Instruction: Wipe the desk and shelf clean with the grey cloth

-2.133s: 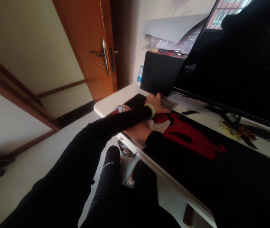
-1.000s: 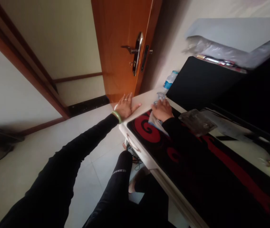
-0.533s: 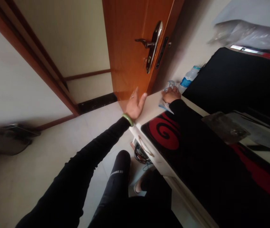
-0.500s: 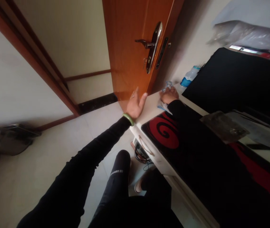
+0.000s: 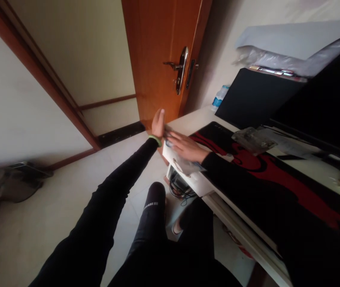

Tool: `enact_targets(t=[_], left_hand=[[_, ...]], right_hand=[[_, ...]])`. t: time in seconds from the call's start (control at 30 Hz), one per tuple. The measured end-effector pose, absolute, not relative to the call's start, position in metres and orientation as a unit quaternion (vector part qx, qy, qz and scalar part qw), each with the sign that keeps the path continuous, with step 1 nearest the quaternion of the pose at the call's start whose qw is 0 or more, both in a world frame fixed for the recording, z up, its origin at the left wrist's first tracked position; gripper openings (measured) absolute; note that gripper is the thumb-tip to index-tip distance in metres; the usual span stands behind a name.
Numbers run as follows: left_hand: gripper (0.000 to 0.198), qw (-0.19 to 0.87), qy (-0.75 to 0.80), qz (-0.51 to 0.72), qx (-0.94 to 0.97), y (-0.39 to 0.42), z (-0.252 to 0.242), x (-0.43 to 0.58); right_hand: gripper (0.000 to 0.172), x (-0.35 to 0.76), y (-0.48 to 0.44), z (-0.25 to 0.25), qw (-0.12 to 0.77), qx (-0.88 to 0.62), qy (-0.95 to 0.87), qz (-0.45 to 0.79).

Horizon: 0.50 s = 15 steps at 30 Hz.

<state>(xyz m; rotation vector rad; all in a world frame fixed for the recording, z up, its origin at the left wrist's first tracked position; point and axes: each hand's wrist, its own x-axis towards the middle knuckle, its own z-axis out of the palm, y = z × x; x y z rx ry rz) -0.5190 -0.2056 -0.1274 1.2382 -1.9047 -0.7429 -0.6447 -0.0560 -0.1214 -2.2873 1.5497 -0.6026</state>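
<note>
At the near left corner of the white desk (image 5: 198, 115), my left hand (image 5: 158, 124) is raised just off the edge. It wears a green bangle, its fingers are extended and nothing is in it. My right hand (image 5: 184, 146) lies over the desk edge, palm down, on a crumpled blue-and-white cloth (image 5: 192, 165). The cloth shows past the fingertips and below the wrist, but motion blurs it. My right fingertips come close to my left palm; whether they touch, I cannot tell.
A black-and-red desk mat (image 5: 259, 163) covers much of the desk. Behind it are a plastic bottle (image 5: 219, 97), a black panel (image 5: 242, 99), a monitor (image 5: 325, 91) and a clear plastic bag (image 5: 254, 139). An open wooden door (image 5: 158, 52) stands beyond. Cables (image 5: 178, 185) hang below.
My right hand has swept the cloth from the far part of the desk towards me and left, to the edge. My left hand has shifted slightly left. The view has turned right.
</note>
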Motion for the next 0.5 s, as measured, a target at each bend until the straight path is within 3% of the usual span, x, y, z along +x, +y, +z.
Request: enact_targets(t=[0.1,0.27,0.5], left_hand=[[0.071,0.356,-0.731,-0.326,0.483,-0.200,-0.126,-0.517],[0.078,0.287,-0.763,-0.321,0.482,-0.188,-0.126,-0.526],[0.081,0.282,-0.791,-0.275,0.468,-0.185,-0.135,-0.526]], right_hand=[[0.066,-0.671,0.007,-0.127,0.157,-0.785,0.562,-0.209],[0.074,-0.719,0.057,-0.143,0.155,-0.686,0.695,-0.149],[0.091,-0.761,-0.057,-0.163,0.134,-0.505,0.850,-0.070]])
